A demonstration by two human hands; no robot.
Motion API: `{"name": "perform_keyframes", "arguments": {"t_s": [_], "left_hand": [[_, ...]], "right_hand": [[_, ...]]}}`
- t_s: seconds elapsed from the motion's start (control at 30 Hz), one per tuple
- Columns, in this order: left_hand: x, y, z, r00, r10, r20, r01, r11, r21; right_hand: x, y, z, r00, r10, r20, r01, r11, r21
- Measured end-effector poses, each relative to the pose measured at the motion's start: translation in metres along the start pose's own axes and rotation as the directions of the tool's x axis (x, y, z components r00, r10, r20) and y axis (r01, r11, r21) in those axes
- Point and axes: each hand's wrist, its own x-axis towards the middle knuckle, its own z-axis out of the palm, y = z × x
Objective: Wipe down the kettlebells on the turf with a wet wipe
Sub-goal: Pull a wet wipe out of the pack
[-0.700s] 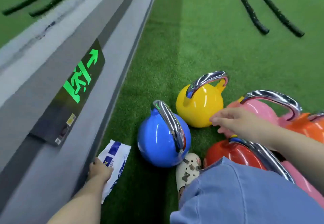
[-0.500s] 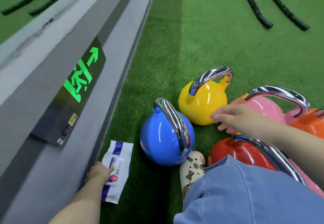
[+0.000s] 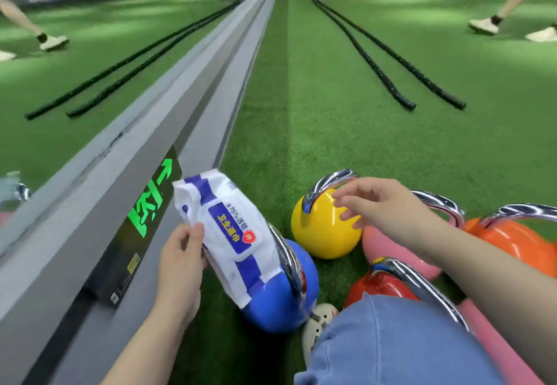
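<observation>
- The wet wipe pack (image 3: 233, 234) looks soft, light and crinkly to me; my left hand (image 3: 180, 267) pinches its near edge, holding it up in front of the blue kettlebell (image 3: 280, 303). I would open it at the label flap on its face.
- My right hand (image 3: 382, 207) hovers with fingers loosely spread, holding nothing, over the yellow kettlebell (image 3: 324, 228).
- The kettlebells sit clustered on the turf (image 3: 331, 128): yellow, blue, red (image 3: 376, 286), pink (image 3: 391, 249), orange (image 3: 512, 240). I judge them heavy, rigid and glossy-slick; steady each by its chrome handle while wiping.
- A grey ledge (image 3: 150, 131) with a green exit sign (image 3: 150, 201) runs on the left.
</observation>
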Motion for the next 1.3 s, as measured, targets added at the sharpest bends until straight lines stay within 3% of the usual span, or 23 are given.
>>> {"name": "perform_keyframes", "arguments": {"t_s": [0.1, 0.17, 0.27, 0.37, 0.5, 0.6, 0.67, 0.73, 0.9, 0.97, 1.07, 1.17, 1.23, 1.3], "left_hand": [[-0.038, 0.092, 0.071, 0.975, 0.114, 0.191, -0.05, 0.95, -0.308], [-0.073, 0.129, 0.12, 0.925, 0.159, 0.346, -0.005, 0.914, -0.405], [-0.146, 0.147, 0.196, 0.831, 0.161, 0.533, 0.104, 0.895, -0.433], [-0.222, 0.124, 0.249, 0.724, 0.082, 0.685, 0.246, 0.897, -0.368], [-0.297, 0.062, 0.28, 0.587, -0.034, 0.809, 0.312, 0.931, -0.187], [-0.34, 0.03, 0.287, 0.485, -0.135, 0.864, 0.369, 0.927, -0.062], [-0.356, 0.015, 0.284, 0.456, -0.135, 0.88, 0.299, 0.954, -0.008], [-0.367, 0.006, 0.28, 0.447, -0.088, 0.89, 0.158, 0.987, 0.018], [-0.379, -0.002, 0.279, 0.436, -0.098, 0.894, 0.107, 0.993, 0.057], [-0.374, -0.005, 0.281, 0.439, -0.153, 0.885, 0.154, 0.984, 0.093], [-0.361, -0.003, 0.283, 0.392, -0.268, 0.88, 0.369, 0.922, 0.116], [-0.356, 0.003, 0.282, 0.351, -0.298, 0.888, 0.436, 0.891, 0.127], [-0.355, 0.003, 0.282, 0.342, -0.307, 0.888, 0.449, 0.884, 0.132], [-0.354, 0.001, 0.281, 0.351, -0.309, 0.884, 0.457, 0.88, 0.126]], "right_hand": [[-0.037, -0.033, -0.028, 0.955, -0.214, -0.203, 0.224, 0.974, 0.028], [-0.064, -0.038, -0.051, 0.902, -0.254, -0.348, 0.276, 0.961, 0.014], [-0.116, -0.021, -0.1, 0.788, -0.231, -0.571, 0.174, 0.973, -0.153], [-0.182, 0.016, -0.143, 0.671, -0.137, -0.729, -0.09, 0.96, -0.264], [-0.259, 0.079, -0.159, 0.595, 0.045, -0.802, -0.389, 0.89, -0.239], [-0.303, 0.113, -0.158, 0.464, 0.158, -0.872, -0.503, 0.857, -0.112], [-0.319, 0.126, -0.15, 0.407, 0.212, -0.888, -0.612, 0.785, -0.093], [-0.328, 0.139, -0.14, 0.402, 0.213, -0.89, -0.705, 0.692, -0.153], [-0.334, 0.158, -0.123, 0.451, 0.198, -0.87, -0.731, 0.642, -0.233], [-0.337, 0.157, -0.13, 0.409, 0.238, -0.881, -0.7, 0.701, -0.135], [-0.342, 0.16, -0.147, 0.316, 0.324, -0.892, -0.589, 0.804, 0.083], [-0.339, 0.164, -0.157, 0.238, 0.163, -0.957, -0.592, 0.806, -0.01], [-0.337, 0.171, -0.16, 0.196, -0.142, -0.97, -0.706, 0.666, -0.24], [-0.334, 0.177, -0.158, 0.256, -0.347, -0.902, -0.752, 0.515, -0.412]]}}
